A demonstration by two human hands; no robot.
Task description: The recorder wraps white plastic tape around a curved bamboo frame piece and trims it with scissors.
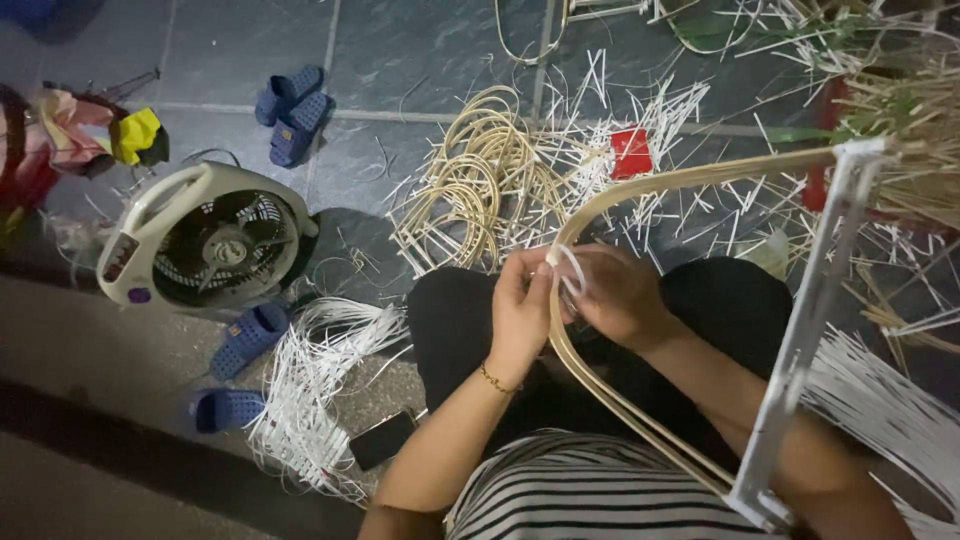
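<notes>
A long bent cane hoop [640,185] arcs from my lap up to a white frame [815,300] at the right. My left hand [522,305] pinches the cane at its bend. My right hand [620,295] holds a thin white strip [572,265] that loops around the cane beside the left thumb. Both hands are over my lap, above black trousers.
A small white floor fan [205,240] lies at the left, with blue sandals [290,110] above it and more blue sandals [245,338] below it. A bundle of white strips [320,390] and a dark phone [382,438] lie beside my left knee. Coiled cane [490,170] and cut scraps litter the tiled floor.
</notes>
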